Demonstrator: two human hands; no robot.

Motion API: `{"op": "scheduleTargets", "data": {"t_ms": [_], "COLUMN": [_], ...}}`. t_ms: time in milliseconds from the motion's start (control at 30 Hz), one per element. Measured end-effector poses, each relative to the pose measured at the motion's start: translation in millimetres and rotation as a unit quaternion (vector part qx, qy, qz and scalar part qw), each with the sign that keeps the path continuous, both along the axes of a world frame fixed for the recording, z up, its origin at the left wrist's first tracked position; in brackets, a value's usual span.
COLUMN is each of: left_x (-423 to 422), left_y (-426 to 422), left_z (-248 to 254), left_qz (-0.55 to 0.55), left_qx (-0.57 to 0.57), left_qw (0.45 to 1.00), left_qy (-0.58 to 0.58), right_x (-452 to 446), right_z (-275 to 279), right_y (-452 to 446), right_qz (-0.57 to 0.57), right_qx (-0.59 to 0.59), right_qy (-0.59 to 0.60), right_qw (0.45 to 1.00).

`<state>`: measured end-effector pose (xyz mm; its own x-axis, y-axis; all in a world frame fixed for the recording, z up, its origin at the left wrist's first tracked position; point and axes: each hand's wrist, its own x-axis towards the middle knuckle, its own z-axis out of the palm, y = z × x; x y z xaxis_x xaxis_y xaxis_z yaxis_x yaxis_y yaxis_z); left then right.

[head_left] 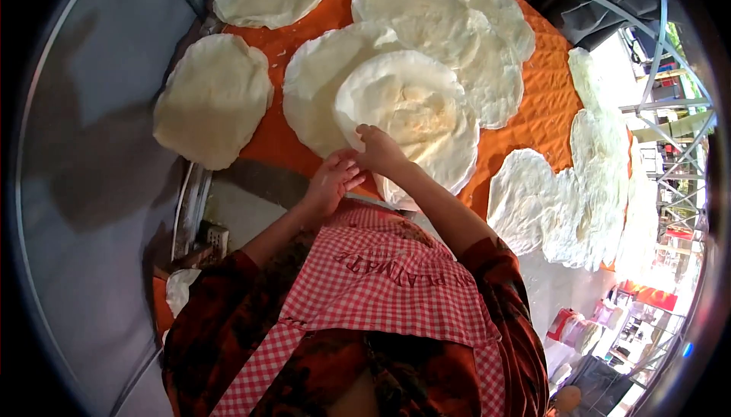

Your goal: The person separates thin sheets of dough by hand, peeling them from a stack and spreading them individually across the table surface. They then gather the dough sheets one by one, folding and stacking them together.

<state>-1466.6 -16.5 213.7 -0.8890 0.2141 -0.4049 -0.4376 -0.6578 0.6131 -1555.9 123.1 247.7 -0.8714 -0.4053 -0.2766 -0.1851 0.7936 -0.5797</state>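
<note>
Thin, round, pale flatbreads lie on an orange quilted cloth (525,139). The top flatbread (415,105), with a browner middle, overlaps a paler flatbread (312,86) to its left. My right hand (381,152) is at the lower left edge of the top flatbread, its fingers closed there and partly hiding what they pinch. Just left of it, my left hand (327,183) is turned palm up with fingers apart and loosely bent. It holds nothing that I can see, and its fingertips are close to my right hand.
More flatbreads overlap at the back (415,14), and a single flatbread (213,101) hangs over the left edge. Others (548,200) lie along the right side. A grey fabric wall (99,135) stands at left, metal trusses (670,120) at right. I wear a checked apron (388,280).
</note>
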Motion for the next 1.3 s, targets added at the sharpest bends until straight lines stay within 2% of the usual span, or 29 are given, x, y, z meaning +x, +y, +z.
{"op": "scheduleTargets", "data": {"t_ms": [100, 167, 200, 300, 333, 367, 433, 467, 500, 533, 567, 633, 733, 800, 833, 867, 900, 933, 967, 1000, 1033, 1067, 1100, 1133, 1167, 1200, 1233, 1267, 1300], "left_x": [-17.7, -38.3, -48.9, -72.0, -75.6, -78.8, -78.9, -77.2, -75.0, -72.2, -72.8, -72.9, -71.1, -80.9, -94.9, -108.9, -122.2, -125.3, -131.1, -137.7, -146.5, -155.4, -161.4, -161.2, -159.5, -135.3, -150.3, -142.2, -136.8], "left_y": [-6.5, -9.0, -10.0, 0.2, 5.1, 10.3, 16.5, 17.5, 18.1, 21.5, 21.9, 25.6, 26.9, 17.6, 4.9, -7.7, -28.2, -49.2, -71.1, -92.8, -115.8, -138.6, -157.7, -172.5, -173.9, -126.6, -159.9, -155.1, -160.5], "left_z": [-7.6, -5.0, -1.3, 12.0, 17.3, 23.8, 31.6, 34.8, 38.7, 44.0, 41.4, 30.1, 23.2, -10.3, -14.4, -18.3, -11.1, 2.0, 9.9, -8.4, -46.3, -83.4, -114.0, -106.7, -81.0, -7.9, -48.4, -30.2, -23.3], "left_qz": [0.046, 0.063, 0.071, -0.014, -0.004, 0.006, -0.003, -0.019, -0.037, -0.012, -0.018, -0.028, -0.036, -0.054, -0.052, -0.052, -0.044, -0.03, -0.015, -0.024, -0.031, -0.038, -0.046, -0.069, -0.096, 0.036, -0.024, -0.022, -0.026], "left_qx": [-0.09, 0.012, 0.062, 0.142, 0.12, 0.099, 0.06, 0.042, 0.023, -0.029, -0.041, -0.062, -0.139, -0.273, -0.329, -0.382, -0.426, -0.373, -0.318, -0.312, -0.298, -0.283, -0.262, -0.289, -0.313, -0.309, -0.337, -0.327, -0.338], "left_qw": [0.995, 0.996, 0.992, 0.987, 0.991, 0.995, 0.997, 0.995, 0.989, 0.995, 0.992, 0.983, 0.972, 0.934, 0.922, 0.908, 0.901, 0.923, 0.942, 0.929, 0.925, 0.92, 0.932, 0.939, 0.938, 0.95, 0.939, 0.94, 0.934], "left_qy": [-0.024, -0.061, -0.081, -0.078, -0.052, -0.027, 0.043, 0.091, 0.138, 0.092, 0.119, 0.171, 0.183, 0.226, 0.195, 0.162, 0.071, 0.089, 0.108, 0.199, 0.234, 0.269, 0.245, 0.176, 0.113, 0.032, 0.059, 0.097, 0.116], "right_x": [-12.5, -6.1, 0.7, 21.8, 24.2, 21.3, 2.5, -3.5, -8.7, -10.2, -11.5, -10.9, -3.6, -3.9, -10.7, -22.6, -17.2, -21.1, -30.9, -27.5, -26.4, -28.3, -33.3, -46.8, -46.9, -47.6, -48.1, -53.9, -47.5], "right_z": [8.8, 32.9, 42.2, 53.7, 59.7, 64.1, 52.6, 58.3, 52.7, 44.6, 40.1, 36.3, 46.8, 63.2, 72.5, 70.6, 118.7, 139.6, 128.7, 144.4, 146.9, 123.8, 83.8, 43.4, 37.1, 31.1, 25.9, 17.6, 66.5], "right_y": [24.1, 36.9, 38.0, 37.0, 35.9, 28.0, 21.1, 17.5, 16.7, 18.1, 18.7, 30.4, 39.0, 53.1, 73.4, 107.1, 125.2, 155.7, 205.7, 232.6, 259.5, 299.4, 338.1, 370.6, 375.7, 380.9, 385.4, 372.7, 320.7], "right_qz": [0.002, 0.03, 0.041, 0.06, 0.099, 0.045, -0.109, -0.144, -0.157, -0.156, -0.156, -0.198, -0.209, -0.174, -0.141, -0.168, -0.218, -0.276, -0.321, -0.343, -0.316, -0.332, -0.351, -0.266, -0.294, -0.321, -0.348, -0.289, -0.308], "right_qx": [-0.036, -0.072, -0.041, -0.054, 0.002, 0.027, -0.134, -0.152, -0.174, -0.164, -0.153, -0.157, -0.151, -0.144, -0.14, -0.127, -0.151, -0.136, -0.198, -0.179, -0.118, -0.114, -0.109, 0.055, 0.095, 0.134, 0.171, 0.193, 0.113], "right_qy": [-0.007, 0.03, 0.031, -0.011, 0.068, 0.096, 0.085, 0.066, 0.042, 0.07, 0.1, 0.076, 0.094, 0.141, 0.171, 0.174, 0.166, 0.155, 0.116, 0.096, 0.106, 0.087, 0.067, 0.104, 0.109, 0.112, 0.112, 0.175, 0.11], "right_qw": [0.999, 0.996, 0.998, 0.997, 0.993, 0.994, 0.981, 0.976, 0.971, 0.972, 0.971, 0.965, 0.961, 0.964, 0.965, 0.962, 0.95, 0.939, 0.919, 0.917, 0.935, 0.932, 0.927, 0.957, 0.945, 0.931, 0.915, 0.921, 0.938]}}
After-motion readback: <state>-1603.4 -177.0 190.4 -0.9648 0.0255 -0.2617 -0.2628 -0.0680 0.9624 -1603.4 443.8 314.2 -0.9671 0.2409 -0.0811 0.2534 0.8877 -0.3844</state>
